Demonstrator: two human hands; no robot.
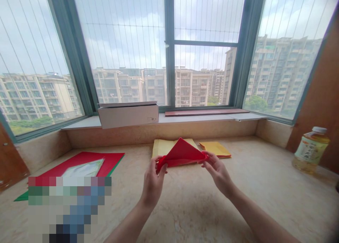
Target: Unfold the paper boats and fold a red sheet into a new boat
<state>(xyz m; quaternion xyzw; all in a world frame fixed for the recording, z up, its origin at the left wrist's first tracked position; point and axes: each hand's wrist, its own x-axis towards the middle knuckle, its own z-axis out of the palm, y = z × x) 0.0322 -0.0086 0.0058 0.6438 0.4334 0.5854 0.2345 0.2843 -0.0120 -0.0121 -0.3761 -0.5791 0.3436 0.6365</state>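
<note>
Between my two hands a folded piece of red paper [182,152] is held up above the stone counter, its peak pointing away from me. My left hand [155,179] pinches its left corner, thumb on the near side. The right corner is gripped by the fingertips of my right hand [217,170]. Behind the red paper lies a pale yellow sheet [162,147], partly hidden by it. A small stack of folded yellow-orange paper [215,149] rests just beyond my right hand.
Red sheets [82,160] and a green sheet [21,197] lie at the left, with a clear packet [84,168] on top; a pixelated patch covers part of them. A drink bottle [311,151] stands far right. On the window ledge sit a white box [128,116] and a reddish board [206,112].
</note>
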